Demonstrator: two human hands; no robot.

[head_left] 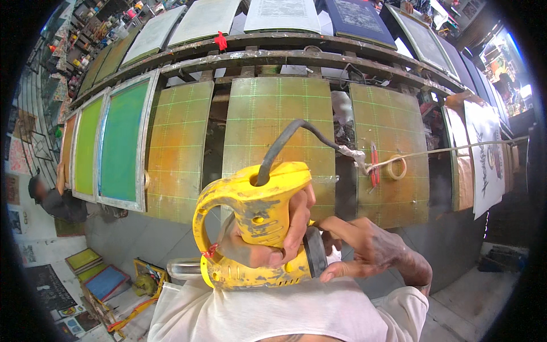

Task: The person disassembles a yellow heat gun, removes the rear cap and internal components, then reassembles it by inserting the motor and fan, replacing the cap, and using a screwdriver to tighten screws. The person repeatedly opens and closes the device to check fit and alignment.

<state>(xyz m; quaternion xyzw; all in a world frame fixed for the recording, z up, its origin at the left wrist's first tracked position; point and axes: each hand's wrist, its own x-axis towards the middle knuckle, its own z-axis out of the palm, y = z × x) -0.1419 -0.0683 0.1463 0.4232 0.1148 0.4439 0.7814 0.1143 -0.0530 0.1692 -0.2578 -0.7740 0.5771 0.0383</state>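
Note:
A scuffed yellow heat gun [245, 211] is held close against my white shirt, its metal nozzle [185, 268] pointing left. My left hand [293, 222] is wrapped round its handle, and the palm is partly hidden behind the body. A thick black cord [288, 134] loops up from the handle's end to a taped joint with a pale cable [439, 153]. At the gun's black rear rim [315, 251] is my right hand [367, 245], index finger and thumb spread apart. Its other fingers are partly hidden, and whether they press on the rim is unclear.
Printing boards [279, 119] with green grid lines lie ahead. A tape roll [396, 167] and red-handled pliers [374, 162] rest on the right one. Green and yellow framed screens [126, 137] stand left. Dark rails [273, 58] cross behind; a person [60, 199] is at far left.

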